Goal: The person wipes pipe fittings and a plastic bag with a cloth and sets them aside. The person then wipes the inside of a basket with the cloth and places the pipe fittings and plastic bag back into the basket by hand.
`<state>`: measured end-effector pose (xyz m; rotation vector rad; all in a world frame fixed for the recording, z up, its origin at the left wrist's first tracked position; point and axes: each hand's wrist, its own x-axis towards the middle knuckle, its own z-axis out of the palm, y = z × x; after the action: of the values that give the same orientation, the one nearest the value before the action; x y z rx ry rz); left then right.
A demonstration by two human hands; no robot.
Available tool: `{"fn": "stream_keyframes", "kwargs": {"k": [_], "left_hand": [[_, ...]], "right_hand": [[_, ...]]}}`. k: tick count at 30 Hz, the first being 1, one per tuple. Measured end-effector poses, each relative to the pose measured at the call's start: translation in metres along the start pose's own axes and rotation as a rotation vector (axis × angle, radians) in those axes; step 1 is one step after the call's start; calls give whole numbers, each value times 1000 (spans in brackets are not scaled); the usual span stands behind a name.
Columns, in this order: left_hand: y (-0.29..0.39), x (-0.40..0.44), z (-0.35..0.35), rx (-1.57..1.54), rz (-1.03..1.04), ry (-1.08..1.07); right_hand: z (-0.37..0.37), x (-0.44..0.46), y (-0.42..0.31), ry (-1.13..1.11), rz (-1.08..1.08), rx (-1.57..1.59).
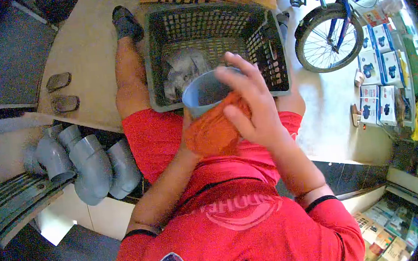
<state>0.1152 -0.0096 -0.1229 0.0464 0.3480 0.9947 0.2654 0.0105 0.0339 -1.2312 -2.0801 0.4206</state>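
Grey pipe fitting is held over lap, by near edge of blk crate, in L hand, mostly hidden behind orange cloth; R hand is held w/ fingers spread wide, contact w/ cloth can't be told; grey elbows are grouped on L side

**Crate up top, bike to its right**

So, sandals upper left, pipe elbows below them. Pipe piece around centre, overlapping the crate's near rim. Boxes stacked below and right of the bike.
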Motion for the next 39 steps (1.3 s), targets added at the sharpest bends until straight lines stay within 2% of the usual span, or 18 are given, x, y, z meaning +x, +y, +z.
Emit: {"fn": "stream_keyframes", "kwargs": {"k": [3,5,7,9,12,13,14,18,21,23,25,28,31,33,34,35,37,39], "left_hand": [[15,-26,-21,477,143,111],[17,-49,-21,578,168,158],[30,-70,16,452,154,170],[27,-68,23,454,208,258],[25,-58,29,648,382,319],[24,-56,32,745,456,329],[24,-56,37,842,503,324],[30,-59,58,1067,525,298],[40,-61,54,848,348,122],[42,-63,38,664,284,25],[42,-59,19,533,313,-5],[48,-57,21,781,433,290],[54,-52,20,716,354,320],[54,-65,19,559,222,228],[52,-77,19,468,145,167],[53,-85,19,380,65,108],[52,-85,25,288,139,13],[48,-81,13,121,251,-37]], "right_hand": [[21,-1,33,234,67,261],[27,-2,49,282,75,97],[32,-7,49,192,403,246],[39,-14,42,144,553,591],[57,-28,12,128,470,1387],[56,-31,4,111,293,912],[54,-30,-7,135,270,774],[45,-24,6,122,311,742],[22,-17,21,-18,843,930],[25,-27,27,-36,726,930],[38,-27,11,121,348,847],[40,-37,-6,18,-89,378],[38,-42,-10,-4,-77,216],[36,-26,3,202,-79,186],[37,-16,7,349,12,354],[28,-10,8,283,194,524],[27,-2,20,261,423,848],[27,-9,12,199,439,1012]]}}
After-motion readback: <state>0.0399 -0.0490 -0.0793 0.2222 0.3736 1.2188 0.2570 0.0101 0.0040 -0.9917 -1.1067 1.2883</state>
